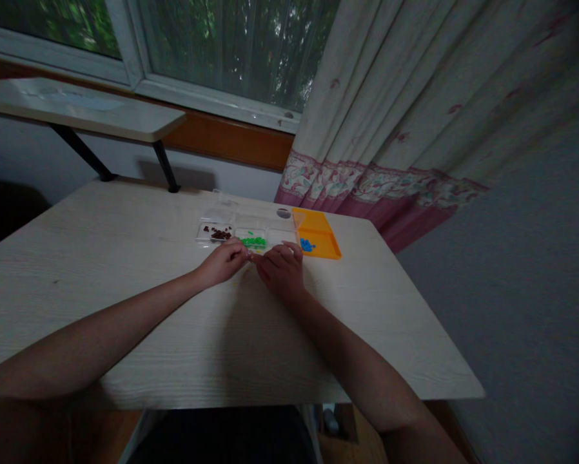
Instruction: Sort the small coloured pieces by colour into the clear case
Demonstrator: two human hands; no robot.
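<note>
Both hands meet just in front of a row of clear plastic boxes. My left hand (223,261) is closed in a pinch, its fingertips close to those of my right hand (284,269). The right hand's fingers are bent and pressed together too. Whatever sits between the fingertips is too small to name. Behind the hands, a clear box holds small green pieces (255,242). To the left, another holds dark brown pieces (220,234). Small blue pieces (307,245) lie in an orange tray (325,243), right of my right hand.
Open clear lids (219,209) stand behind the boxes. A small dark round object (284,213) lies near the back of the pale wooden table (144,258). A raised shelf (139,122) on black legs is at the back left. A curtain (367,148) hangs behind the tray.
</note>
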